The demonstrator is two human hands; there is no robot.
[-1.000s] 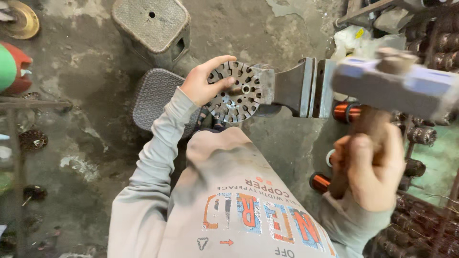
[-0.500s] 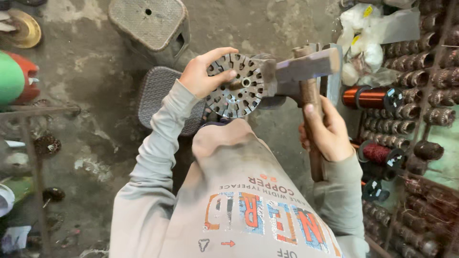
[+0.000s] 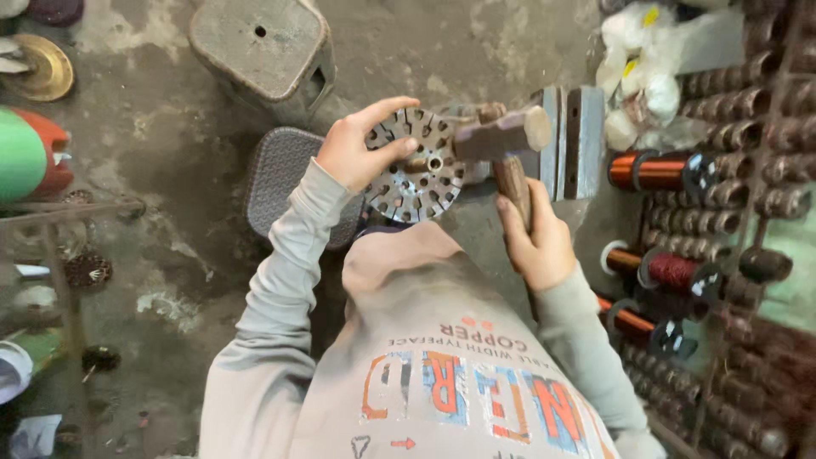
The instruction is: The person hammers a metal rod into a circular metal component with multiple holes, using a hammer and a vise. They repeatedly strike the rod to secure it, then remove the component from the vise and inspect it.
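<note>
The left hand (image 3: 355,151) grasps a round slotted metal disc (image 3: 416,166), a motor core with a ring of holes and a small bore at its centre. The thumb lies across the disc's face and the other fingers curl over its rim at about 11 o'clock. The disc sits a little above the middle of the view, over the person's knee.

The right hand (image 3: 537,242) is clenched around the wooden handle of a hammer (image 3: 501,136). The handle runs up toward 12 o'clock from the fist, and the blocky steel head lies crosswise, its left end touching the disc at about 3 o'clock.

Just behind the hammer head, at 3 o'clock from the disc, stand 2 upright grey metal plates (image 3: 571,140). At 9 o'clock from the disc a dark textured mat (image 3: 285,174) lies on the concrete floor, and a square grey block (image 3: 259,47) sits at 11 o'clock. Copper wire spools (image 3: 650,170) fill the right side.
</note>
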